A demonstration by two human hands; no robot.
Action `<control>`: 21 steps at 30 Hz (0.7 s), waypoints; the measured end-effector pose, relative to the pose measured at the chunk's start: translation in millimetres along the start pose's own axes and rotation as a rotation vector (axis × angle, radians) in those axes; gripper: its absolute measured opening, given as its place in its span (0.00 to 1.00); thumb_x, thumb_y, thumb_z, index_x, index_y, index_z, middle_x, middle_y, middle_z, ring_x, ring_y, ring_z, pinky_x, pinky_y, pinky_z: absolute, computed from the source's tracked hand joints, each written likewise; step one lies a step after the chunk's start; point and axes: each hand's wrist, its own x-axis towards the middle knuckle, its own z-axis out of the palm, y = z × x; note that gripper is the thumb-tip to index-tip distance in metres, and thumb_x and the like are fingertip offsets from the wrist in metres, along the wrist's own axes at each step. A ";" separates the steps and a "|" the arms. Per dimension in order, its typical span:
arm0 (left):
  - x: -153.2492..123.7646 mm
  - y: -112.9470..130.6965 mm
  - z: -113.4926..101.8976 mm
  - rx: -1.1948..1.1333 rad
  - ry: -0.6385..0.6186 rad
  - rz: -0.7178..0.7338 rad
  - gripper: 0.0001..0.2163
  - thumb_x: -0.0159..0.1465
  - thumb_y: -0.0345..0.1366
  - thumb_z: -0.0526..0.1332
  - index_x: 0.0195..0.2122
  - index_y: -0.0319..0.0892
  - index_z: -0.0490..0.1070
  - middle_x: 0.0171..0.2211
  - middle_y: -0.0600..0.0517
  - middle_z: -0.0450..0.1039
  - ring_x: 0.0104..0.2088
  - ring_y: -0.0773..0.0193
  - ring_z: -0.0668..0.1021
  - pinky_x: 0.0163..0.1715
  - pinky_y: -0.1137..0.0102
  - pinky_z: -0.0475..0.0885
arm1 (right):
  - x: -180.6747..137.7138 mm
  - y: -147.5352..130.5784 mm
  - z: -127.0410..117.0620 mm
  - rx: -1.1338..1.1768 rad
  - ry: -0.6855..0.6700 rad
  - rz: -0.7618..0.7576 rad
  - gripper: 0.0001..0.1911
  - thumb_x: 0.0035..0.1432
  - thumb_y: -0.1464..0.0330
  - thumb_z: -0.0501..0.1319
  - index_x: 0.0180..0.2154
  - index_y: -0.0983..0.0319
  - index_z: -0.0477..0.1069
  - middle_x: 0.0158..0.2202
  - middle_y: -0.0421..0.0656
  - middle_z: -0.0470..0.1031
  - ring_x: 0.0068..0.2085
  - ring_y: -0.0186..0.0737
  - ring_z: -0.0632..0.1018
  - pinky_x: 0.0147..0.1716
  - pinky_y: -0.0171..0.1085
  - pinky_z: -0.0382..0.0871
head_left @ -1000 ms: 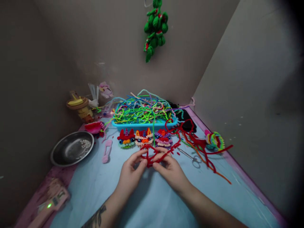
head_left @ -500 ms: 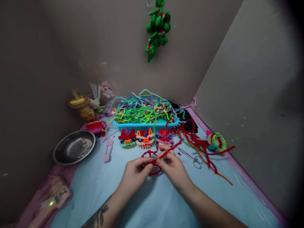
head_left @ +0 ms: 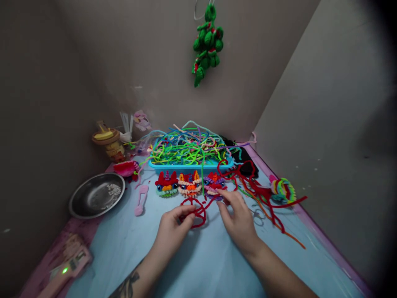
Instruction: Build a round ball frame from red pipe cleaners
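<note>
Red pipe cleaner (head_left: 196, 212), bent into a loose double loop, lies low on the blue counter (head_left: 198, 269) at the centre of the frame, just in front of a row of three small fuzzy figures (head_left: 190, 184). The left hand (head_left: 172, 231) is closed on it, thumb and forefinger pinching the near side of the loop. From the loop a red strand runs up and to the right towards the right hand (head_left: 239, 219), whose fingers are stretched forward rather than curled, with the fingertips (head_left: 228, 195) at the strand and close to the rightmost figure; whether they pinch the strand cannot be told. A tattoo shows on the left forearm at the bottom of the frame.

Behind the figures stands a blue tray (head_left: 189, 167) heaped with tangled pipe cleaners (head_left: 186, 145) in green, blue, pink and yellow. To the right of the right hand lie scissors (head_left: 257, 215), partly hidden by it, amid loose red strands (head_left: 257, 188), and further right a rainbow coil (head_left: 283, 188). At mid left sits a metal bowl (head_left: 96, 194) with white beads in it, a pink clip (head_left: 141, 199) between it and the left hand. A pink device (head_left: 63, 265) with a green light lies at lower left, and a green ornament (head_left: 207, 41) hangs at the top centre
</note>
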 end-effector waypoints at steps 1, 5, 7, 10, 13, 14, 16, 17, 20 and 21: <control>0.0 -0.3 0.0 0.007 -0.008 -0.002 0.11 0.53 0.35 0.62 0.35 0.38 0.79 0.33 0.47 0.81 0.34 0.58 0.80 0.36 0.67 0.74 | 0.4 0.9 -0.5 -0.020 -0.004 -0.025 0.16 0.60 0.73 0.53 0.49 0.55 0.67 0.39 0.45 0.70 0.40 0.42 0.72 0.41 0.41 0.67; 0.1 -3.3 0.3 0.008 -0.045 -0.002 0.11 0.54 0.36 0.61 0.36 0.39 0.78 0.34 0.47 0.81 0.34 0.58 0.80 0.36 0.68 0.74 | 1.0 4.1 -0.3 -0.063 0.016 -0.076 0.11 0.60 0.74 0.55 0.42 0.58 0.72 0.34 0.44 0.69 0.37 0.41 0.72 0.38 0.40 0.68; 0.0 -4.1 0.1 0.015 -0.047 0.010 0.11 0.54 0.35 0.61 0.36 0.39 0.78 0.34 0.48 0.81 0.34 0.59 0.79 0.36 0.68 0.73 | 1.1 4.7 -0.2 -0.066 0.017 -0.092 0.08 0.59 0.74 0.56 0.38 0.60 0.72 0.34 0.44 0.70 0.37 0.41 0.72 0.38 0.39 0.67; -0.3 -4.1 -0.8 0.022 -0.036 0.023 0.11 0.55 0.35 0.61 0.36 0.39 0.78 0.34 0.48 0.81 0.35 0.59 0.79 0.37 0.68 0.73 | 1.4 2.5 -0.5 -0.027 -0.009 -0.095 0.07 0.59 0.76 0.56 0.35 0.60 0.70 0.33 0.44 0.70 0.37 0.40 0.72 0.38 0.39 0.66; -0.6 -4.3 -2.1 0.030 -0.024 0.034 0.11 0.56 0.36 0.61 0.38 0.39 0.78 0.36 0.48 0.80 0.36 0.58 0.79 0.37 0.68 0.73 | 0.7 -3.4 -0.8 0.094 -0.063 -0.076 0.07 0.59 0.77 0.54 0.33 0.60 0.67 0.31 0.42 0.70 0.35 0.38 0.72 0.36 0.36 0.67; -0.7 -4.3 -2.4 0.033 -0.023 0.038 0.11 0.56 0.36 0.61 0.38 0.39 0.78 0.36 0.47 0.80 0.36 0.58 0.79 0.38 0.68 0.73 | 0.0 -5.8 -0.7 0.144 -0.078 -0.067 0.07 0.59 0.77 0.54 0.32 0.60 0.66 0.31 0.41 0.70 0.35 0.38 0.72 0.34 0.35 0.67; -0.8 -4.0 -3.0 0.033 -0.027 0.045 0.11 0.55 0.35 0.62 0.38 0.39 0.78 0.37 0.47 0.80 0.37 0.58 0.79 0.39 0.67 0.72 | -2.5 -10.2 -0.5 0.237 -0.103 -0.047 0.07 0.59 0.77 0.53 0.32 0.59 0.65 0.30 0.40 0.69 0.33 0.36 0.72 0.32 0.33 0.67; -0.8 -3.8 -3.2 0.031 -0.031 0.049 0.11 0.55 0.35 0.62 0.38 0.39 0.78 0.37 0.47 0.80 0.37 0.58 0.79 0.39 0.67 0.72 | -4.0 -11.8 -0.3 0.273 -0.115 -0.044 0.07 0.59 0.77 0.53 0.33 0.59 0.64 0.30 0.40 0.69 0.32 0.35 0.72 0.31 0.33 0.67; -0.8 -3.4 -3.8 0.024 -0.044 0.067 0.10 0.56 0.35 0.62 0.38 0.40 0.78 0.37 0.47 0.80 0.38 0.58 0.78 0.40 0.66 0.72 | -8.4 -13.4 0.4 0.337 -0.143 -0.078 0.09 0.58 0.77 0.53 0.35 0.58 0.65 0.31 0.40 0.70 0.34 0.35 0.73 0.33 0.33 0.68; -0.8 -3.8 -3.9 0.020 -0.047 0.072 0.10 0.56 0.35 0.62 0.38 0.40 0.78 0.37 0.47 0.80 0.38 0.58 0.78 0.41 0.66 0.71 | -9.4 -13.0 0.7 0.346 -0.149 -0.090 0.09 0.58 0.78 0.53 0.36 0.58 0.65 0.32 0.40 0.71 0.35 0.35 0.73 0.34 0.34 0.68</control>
